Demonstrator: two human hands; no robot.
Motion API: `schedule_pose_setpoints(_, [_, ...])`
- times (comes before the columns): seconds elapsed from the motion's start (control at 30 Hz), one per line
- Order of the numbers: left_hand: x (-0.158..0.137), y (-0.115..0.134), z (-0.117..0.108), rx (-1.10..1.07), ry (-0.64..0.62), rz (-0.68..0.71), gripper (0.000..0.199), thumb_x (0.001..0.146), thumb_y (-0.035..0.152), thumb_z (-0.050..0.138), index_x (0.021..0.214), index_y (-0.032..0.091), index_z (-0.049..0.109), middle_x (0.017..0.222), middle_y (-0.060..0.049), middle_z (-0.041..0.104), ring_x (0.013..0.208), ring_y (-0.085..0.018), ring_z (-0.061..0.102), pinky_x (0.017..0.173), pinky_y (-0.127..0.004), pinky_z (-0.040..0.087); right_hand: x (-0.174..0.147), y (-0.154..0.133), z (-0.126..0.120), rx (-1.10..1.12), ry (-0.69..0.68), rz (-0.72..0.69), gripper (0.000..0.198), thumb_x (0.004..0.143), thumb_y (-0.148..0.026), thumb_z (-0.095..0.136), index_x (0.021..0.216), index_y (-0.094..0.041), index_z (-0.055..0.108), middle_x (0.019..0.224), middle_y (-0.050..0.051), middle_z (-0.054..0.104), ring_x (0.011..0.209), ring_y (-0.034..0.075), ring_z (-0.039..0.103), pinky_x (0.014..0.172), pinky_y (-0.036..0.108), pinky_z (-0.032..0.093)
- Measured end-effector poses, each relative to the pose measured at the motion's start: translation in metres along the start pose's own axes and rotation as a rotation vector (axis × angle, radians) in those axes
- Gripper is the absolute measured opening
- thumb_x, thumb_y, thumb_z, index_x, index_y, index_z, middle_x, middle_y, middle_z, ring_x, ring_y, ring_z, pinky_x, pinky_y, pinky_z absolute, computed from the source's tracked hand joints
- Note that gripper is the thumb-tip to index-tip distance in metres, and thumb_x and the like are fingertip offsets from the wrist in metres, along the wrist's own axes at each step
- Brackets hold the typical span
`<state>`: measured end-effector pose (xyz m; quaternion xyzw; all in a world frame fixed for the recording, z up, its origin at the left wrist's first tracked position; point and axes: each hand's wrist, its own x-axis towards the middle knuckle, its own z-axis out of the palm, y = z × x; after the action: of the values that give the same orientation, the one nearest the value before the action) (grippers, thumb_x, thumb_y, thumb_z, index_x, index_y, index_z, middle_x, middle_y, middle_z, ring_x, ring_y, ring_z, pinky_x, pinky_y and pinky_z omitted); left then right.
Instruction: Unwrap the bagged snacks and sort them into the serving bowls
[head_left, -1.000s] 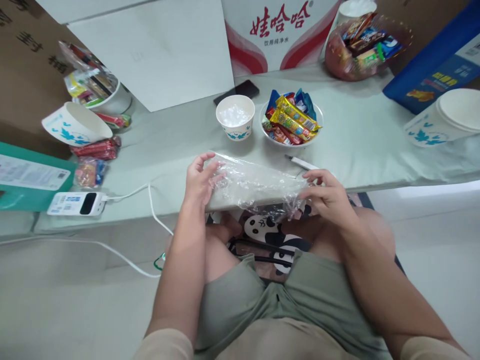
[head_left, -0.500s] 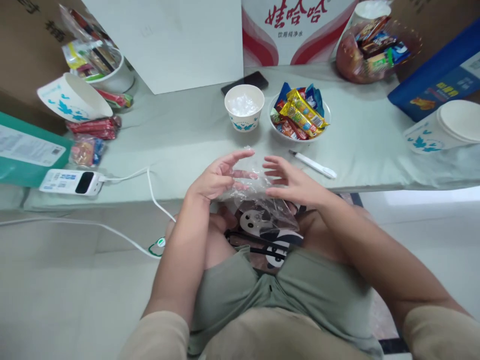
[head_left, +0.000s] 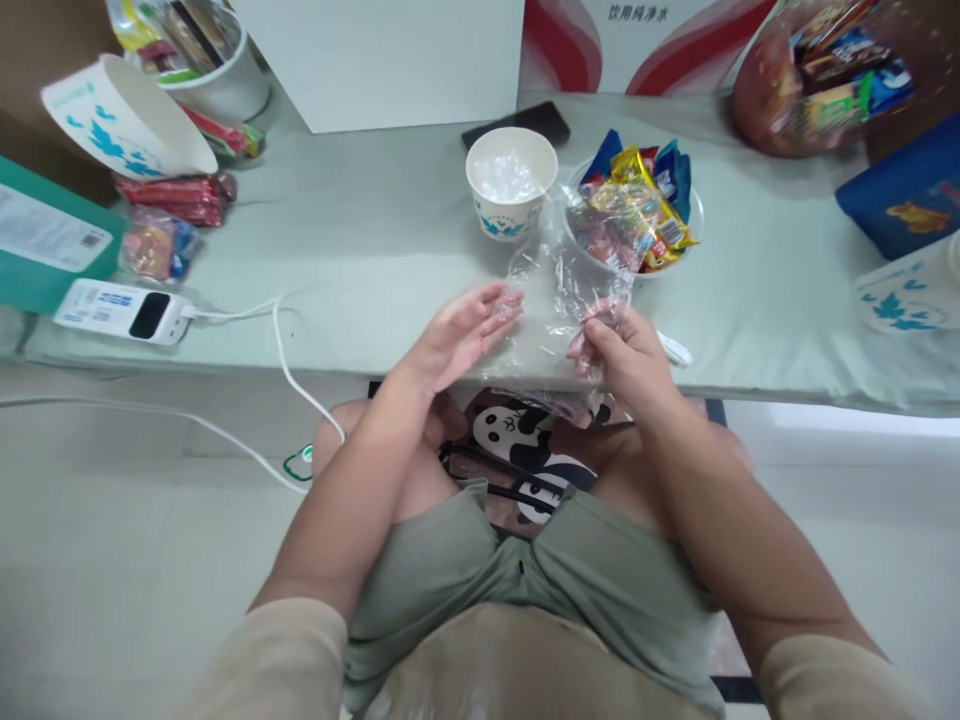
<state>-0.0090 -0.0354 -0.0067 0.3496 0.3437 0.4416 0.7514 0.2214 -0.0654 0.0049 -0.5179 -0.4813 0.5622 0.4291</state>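
A clear, crinkled plastic bag (head_left: 547, 290) hangs spread out in front of me above the table's near edge. My right hand (head_left: 626, 350) is closed, pinching the plastic between thumb and fingers. My left hand (head_left: 469, 335) is at the bag's left side, fingers stretched out and apart from the thumb; its fingertips are at the film. Behind the bag stand a paper cup (head_left: 499, 210) with clear plastic in it and a white bowl (head_left: 697, 225) of wrapped snacks (head_left: 660, 215), partly seen through the film. A white pen-like cutter (head_left: 675, 348) lies partly hidden behind my right hand.
On the cloth-covered table (head_left: 360, 240) a dark phone (head_left: 551, 122) lies behind the cup. At left are a tipped paper bucket (head_left: 97, 125), wrapped snacks (head_left: 172, 200) and a white power bank (head_left: 124, 312) with a cable (head_left: 281, 345). Paper cups (head_left: 900, 300) stand at right.
The bag has risen from over my lap to above the table, in front of the bowl. My right hand has closed on it; my left fingers have drawn closer together. The view has shifted slightly.
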Motion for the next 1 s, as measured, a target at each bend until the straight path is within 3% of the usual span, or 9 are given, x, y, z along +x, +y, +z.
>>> schedule_pose_setpoints(0.13, [0.007,-0.014,0.018,0.239,-0.027,-0.059,0.059,0.064,0.044,0.091,0.11,0.018,0.065,0.1,-0.009,0.077,0.092,-0.024,0.076,0.084,-0.036,0.059,0.0,-0.001,0.008,-0.104,-0.03,-0.03,0.037,0.085,-0.06,0.065,0.092,-0.027,0.05,0.056,-0.007,0.061,0.043,0.012,0.053,0.045,0.026,0.042])
schedule_pose_setpoints(0.23, [0.009,-0.013,0.018,0.374,0.082,0.014,0.034,0.069,0.035,0.087,0.084,0.018,0.061,0.069,-0.001,0.07,0.057,-0.015,0.068,0.053,-0.025,0.05,0.0,0.0,0.009,-0.231,-0.001,-0.057,0.024,0.091,-0.049,0.062,0.098,-0.028,0.056,0.049,-0.008,0.056,0.04,0.014,0.051,0.044,0.029,0.041])
schedule_pose_setpoints(0.33, [0.007,-0.01,0.013,0.367,0.137,0.051,0.035,0.072,0.035,0.085,0.084,0.021,0.056,0.066,0.001,0.068,0.049,-0.013,0.064,0.045,-0.022,0.044,0.001,0.002,0.006,-0.239,0.026,-0.06,0.02,0.094,-0.043,0.057,0.108,-0.029,0.059,0.049,-0.007,0.053,0.039,0.016,0.052,0.044,0.031,0.044])
schedule_pose_setpoints(0.47, [0.006,-0.009,0.007,0.291,0.181,0.049,0.047,0.07,0.038,0.088,0.1,0.025,0.055,0.079,0.002,0.072,0.054,-0.014,0.067,0.047,-0.021,0.045,0.002,0.007,0.003,-0.142,0.02,-0.118,0.021,0.095,-0.043,0.055,0.113,-0.032,0.06,0.061,-0.005,0.058,0.045,0.015,0.056,0.049,0.032,0.049])
schedule_pose_setpoints(0.57, [0.007,-0.007,0.005,0.221,0.238,0.062,0.054,0.068,0.031,0.089,0.11,0.027,0.056,0.101,-0.002,0.074,0.074,-0.019,0.074,0.056,-0.024,0.051,0.001,0.007,0.0,-0.104,0.038,-0.181,0.013,0.094,-0.038,0.056,0.095,-0.029,0.065,0.07,-0.003,0.063,0.052,0.014,0.058,0.054,0.032,0.051])
schedule_pose_setpoints(0.7, [0.009,-0.004,0.003,0.184,0.265,0.076,0.025,0.071,0.021,0.078,0.085,0.021,0.057,0.104,-0.004,0.073,0.079,-0.018,0.074,0.063,-0.026,0.056,0.0,0.007,-0.008,-0.123,0.018,-0.172,0.012,0.082,-0.028,0.058,0.08,-0.025,0.069,0.08,0.001,0.068,0.07,0.019,0.066,0.067,0.036,0.055])
schedule_pose_setpoints(0.83, [0.011,0.001,-0.001,0.143,0.302,0.124,0.023,0.071,0.017,0.07,0.067,0.018,0.046,0.103,-0.003,0.073,0.082,-0.016,0.072,0.069,-0.029,0.059,0.001,0.011,-0.013,-0.132,-0.007,-0.246,0.03,0.087,-0.04,0.049,0.078,-0.024,0.073,0.091,0.005,0.071,0.077,0.021,0.067,0.073,0.038,0.055])
schedule_pose_setpoints(0.9, [0.011,0.004,-0.003,0.105,0.28,0.134,0.02,0.075,0.022,0.067,0.072,0.019,0.048,0.107,-0.004,0.072,0.09,-0.02,0.073,0.074,-0.033,0.061,0.001,0.011,-0.013,-0.224,0.067,-0.274,0.035,0.092,-0.045,0.047,0.076,-0.024,0.07,0.084,0.005,0.07,0.076,0.021,0.065,0.074,0.039,0.054])
schedule_pose_setpoints(1.0, [0.009,0.004,-0.003,0.017,0.154,0.032,0.027,0.082,0.044,0.067,0.098,0.025,0.055,0.116,-0.005,0.068,0.1,-0.025,0.073,0.08,-0.042,0.062,-0.002,0.01,-0.007,-0.419,0.151,-0.346,0.016,0.085,-0.04,0.063,0.082,-0.025,0.065,0.084,0.003,0.069,0.076,0.019,0.062,0.074,0.037,0.053])
